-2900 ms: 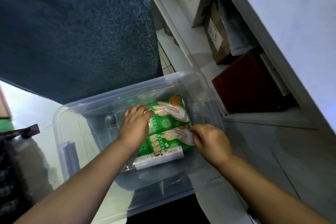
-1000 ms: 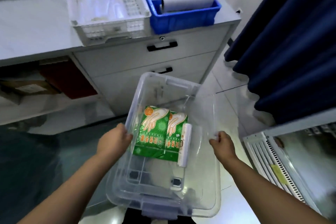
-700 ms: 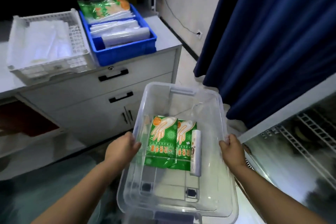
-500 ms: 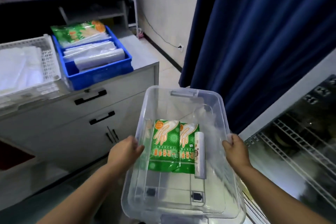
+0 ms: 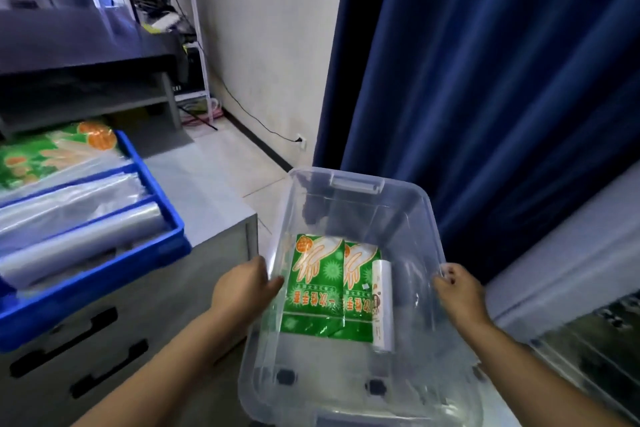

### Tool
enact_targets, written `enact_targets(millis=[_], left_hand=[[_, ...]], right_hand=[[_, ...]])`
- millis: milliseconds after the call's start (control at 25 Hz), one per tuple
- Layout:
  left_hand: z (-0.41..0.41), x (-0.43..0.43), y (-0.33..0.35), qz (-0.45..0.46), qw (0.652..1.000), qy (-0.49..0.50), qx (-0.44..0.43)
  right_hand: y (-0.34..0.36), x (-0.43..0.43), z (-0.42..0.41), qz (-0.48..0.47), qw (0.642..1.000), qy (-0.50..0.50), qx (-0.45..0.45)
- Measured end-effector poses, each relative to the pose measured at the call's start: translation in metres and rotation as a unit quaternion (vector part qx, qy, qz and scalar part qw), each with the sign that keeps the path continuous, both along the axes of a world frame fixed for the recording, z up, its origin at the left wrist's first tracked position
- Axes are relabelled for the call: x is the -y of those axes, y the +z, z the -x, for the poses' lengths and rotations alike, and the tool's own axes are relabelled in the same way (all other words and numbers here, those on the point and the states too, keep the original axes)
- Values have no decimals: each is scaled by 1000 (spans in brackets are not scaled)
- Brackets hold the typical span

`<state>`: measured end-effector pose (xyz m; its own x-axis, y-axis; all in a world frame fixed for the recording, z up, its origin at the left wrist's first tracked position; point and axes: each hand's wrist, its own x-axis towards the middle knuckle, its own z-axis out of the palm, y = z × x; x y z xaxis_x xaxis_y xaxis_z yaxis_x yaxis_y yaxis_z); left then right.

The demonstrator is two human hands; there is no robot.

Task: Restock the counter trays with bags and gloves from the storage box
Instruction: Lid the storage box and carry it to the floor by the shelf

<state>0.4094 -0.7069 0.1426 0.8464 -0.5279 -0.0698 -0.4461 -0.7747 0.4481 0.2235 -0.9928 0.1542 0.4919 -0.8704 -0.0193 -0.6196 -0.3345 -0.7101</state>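
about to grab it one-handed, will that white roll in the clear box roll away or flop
Likely to roll: the white roll is a cylinder lying loose in the clear box. Probably stiff, since it lies straight. Its glossy wrap may slip.

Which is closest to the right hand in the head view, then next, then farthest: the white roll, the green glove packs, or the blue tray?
1. White roll: inside the clear box, just left of the right hand.
2. Green glove packs: further left in the box, lying beside the roll.
3. Blue tray: outside the box, far off to the left.
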Motion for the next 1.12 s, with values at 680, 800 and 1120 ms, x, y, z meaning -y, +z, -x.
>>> enact_targets(millis=[680, 800, 1120], left_hand=[[-323, 185, 8, -19, 997, 79, 15], [-375, 209, 9, -19, 989, 147, -1], [-488, 219, -6, -31, 945, 325, -22]], right_hand=[[-10, 217, -365, -45, 995, 67, 51], [-13, 249, -449, -78, 987, 134, 53], [-20, 274, -660, -105, 957, 269, 21]])
